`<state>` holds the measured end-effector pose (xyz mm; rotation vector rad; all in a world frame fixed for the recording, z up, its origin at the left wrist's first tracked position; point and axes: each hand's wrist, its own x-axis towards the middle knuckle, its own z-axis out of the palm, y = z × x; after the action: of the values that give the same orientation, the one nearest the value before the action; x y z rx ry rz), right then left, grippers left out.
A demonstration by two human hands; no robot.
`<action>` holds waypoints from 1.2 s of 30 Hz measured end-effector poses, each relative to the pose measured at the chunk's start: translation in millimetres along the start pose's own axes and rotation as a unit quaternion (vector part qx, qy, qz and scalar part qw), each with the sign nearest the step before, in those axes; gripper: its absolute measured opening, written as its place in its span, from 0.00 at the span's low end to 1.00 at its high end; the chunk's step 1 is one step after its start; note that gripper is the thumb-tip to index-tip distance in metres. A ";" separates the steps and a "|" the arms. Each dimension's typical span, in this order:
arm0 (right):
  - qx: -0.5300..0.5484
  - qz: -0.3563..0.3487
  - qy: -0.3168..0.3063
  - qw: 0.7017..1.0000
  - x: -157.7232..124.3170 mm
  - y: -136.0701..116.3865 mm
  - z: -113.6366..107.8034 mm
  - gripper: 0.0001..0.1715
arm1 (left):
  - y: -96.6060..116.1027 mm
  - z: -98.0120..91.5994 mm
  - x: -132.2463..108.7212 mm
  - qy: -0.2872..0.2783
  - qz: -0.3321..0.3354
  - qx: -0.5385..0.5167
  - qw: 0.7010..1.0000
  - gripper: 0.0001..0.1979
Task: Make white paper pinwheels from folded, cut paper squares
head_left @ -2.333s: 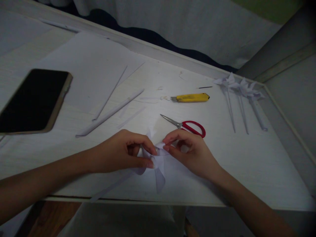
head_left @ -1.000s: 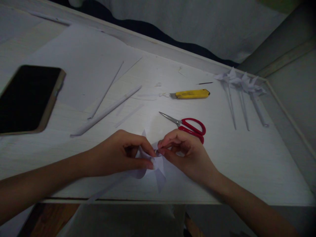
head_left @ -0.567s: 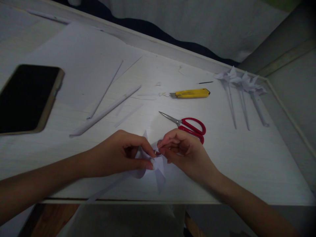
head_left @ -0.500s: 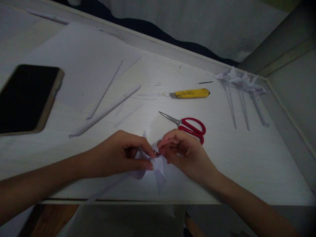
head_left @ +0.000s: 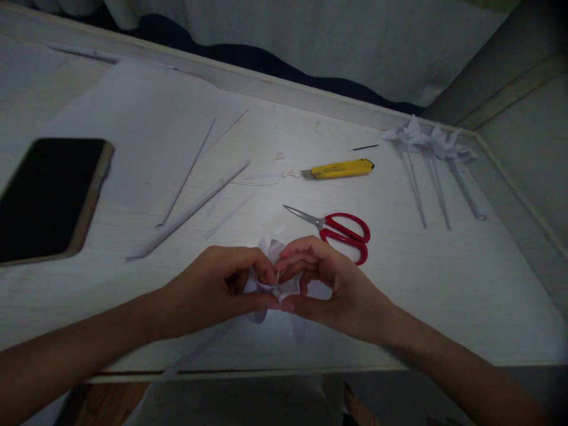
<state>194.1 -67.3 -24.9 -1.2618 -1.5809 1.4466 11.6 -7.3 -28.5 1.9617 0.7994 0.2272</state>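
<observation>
Between my hands is a white paper pinwheel (head_left: 287, 288) with pointed, folded blades, close to the table's front edge. My left hand (head_left: 217, 287) pinches it from the left with thumb and forefinger. My right hand (head_left: 339, 290) curves over its right side, thumb and fingertips closed on the paper near the centre. A thin pale stick-like piece stands up between the fingertips; its kind is too small to tell. From under my left hand a long white paper strip (head_left: 199, 346) slants down past the table edge. Parts of the pinwheel are hidden by my fingers.
Scissors with red handles (head_left: 346, 231) lie just beyond my right hand, a yellow utility knife (head_left: 341, 169) behind them. Several paper pinwheels on sticks (head_left: 437, 145) rest at the back right. Rolled paper tubes (head_left: 195, 210), a paper sheet (head_left: 133, 118) and a phone (head_left: 48, 198) are at left.
My right thumb has moved down toward my left thumb, and the right fingers now spread over the pinwheel's centre. The pinwheel's blades have shifted. The view has tilted slightly.
</observation>
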 end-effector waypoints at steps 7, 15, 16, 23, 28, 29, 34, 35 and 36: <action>-0.292 -0.168 0.065 0.939 -3.1 -7.5 -7.0 0.27 | 0.8 -0.9 0.7 0.080 -0.086 -0.025 0.993 0.13; -0.323 -0.153 0.026 0.934 1.2 -0.9 -6.9 0.18 | 0.8 -1.3 -2.6 0.018 -0.082 -0.091 0.992 0.10; -0.314 -0.153 0.016 0.937 1.8 -0.3 -7.4 0.18 | 0.8 -1.2 -2.8 0.020 -0.070 -0.080 0.994 0.10; -0.284 -0.144 0.008 0.948 3.7 2.9 -8.5 0.11 | 3.0 -0.4 -4.6 0.039 -0.054 -0.013 0.998 0.10; -0.247 -0.125 0.014 0.961 2.4 1.1 -9.2 0.08 | 2.9 -5.9 -2.2 0.151 -0.082 0.045 0.984 0.09; -0.241 -0.125 0.004 0.963 2.0 0.3 -9.4 0.08 | 2.3 -8.1 -1.2 0.171 -0.089 0.058 0.979 0.10; -0.229 -0.137 -0.045 0.963 0.1 -4.9 -11.6 0.10 | -5.4 -19.7 2.4 0.149 -0.022 0.066 0.986 0.09; -0.230 -0.141 -0.055 0.961 0.0 -5.9 -12.3 0.10 | -7.3 -21.8 2.6 0.120 -0.001 0.050 0.992 0.10; -0.232 -0.145 -0.067 0.959 0.0 -6.7 -13.1 0.10 | -8.8 -23.8 2.5 0.092 0.013 0.033 0.995 0.11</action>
<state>204.6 -62.1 -15.9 -1.1282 -2.1843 1.0265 -1.5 14.1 -24.1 2.0346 0.9104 0.4062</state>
